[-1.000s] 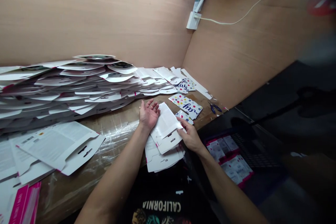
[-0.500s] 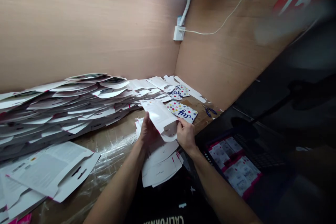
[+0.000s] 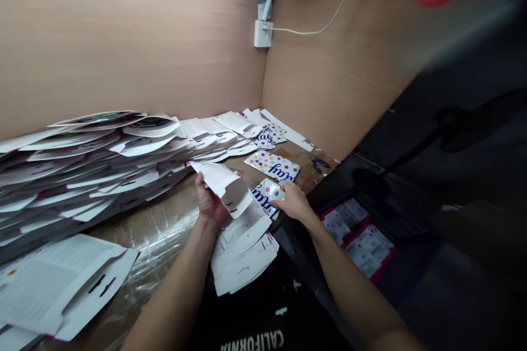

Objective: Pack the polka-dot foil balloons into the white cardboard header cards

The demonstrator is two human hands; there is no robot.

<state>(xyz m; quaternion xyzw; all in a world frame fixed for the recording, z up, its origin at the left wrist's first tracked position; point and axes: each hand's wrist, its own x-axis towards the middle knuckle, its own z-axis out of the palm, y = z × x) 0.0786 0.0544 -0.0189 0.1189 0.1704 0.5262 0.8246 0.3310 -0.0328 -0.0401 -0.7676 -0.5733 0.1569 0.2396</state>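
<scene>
My left hand (image 3: 209, 203) is closed on a white card sleeve (image 3: 222, 180), whose near end gapes and shows a hang-hole flap. Between the thumb and fingers of my right hand (image 3: 295, 204) is a shiny polka-dot packet (image 3: 263, 193) with blue lettering, just right of the sleeve. Under both lies a fanned stack of white sleeves (image 3: 244, 258) at the table's edge. Another polka-dot packet (image 3: 267, 163) rests flat beyond my right hand, apart from it.
Layered white sleeves (image 3: 135, 167) are heaped along the back wall. More printed sleeves (image 3: 61, 279) lie at the near left. Blue-handled pliers (image 3: 318, 163) sit at the right table edge. Below on the right, a dark crate (image 3: 407, 225) stands beside pink-edged packs (image 3: 370, 252).
My right hand has left the sleeve's flap and now grips a polka-dot packet beside it. My left hand keeps the sleeve, now tilted more. The camera view has shifted slightly.
</scene>
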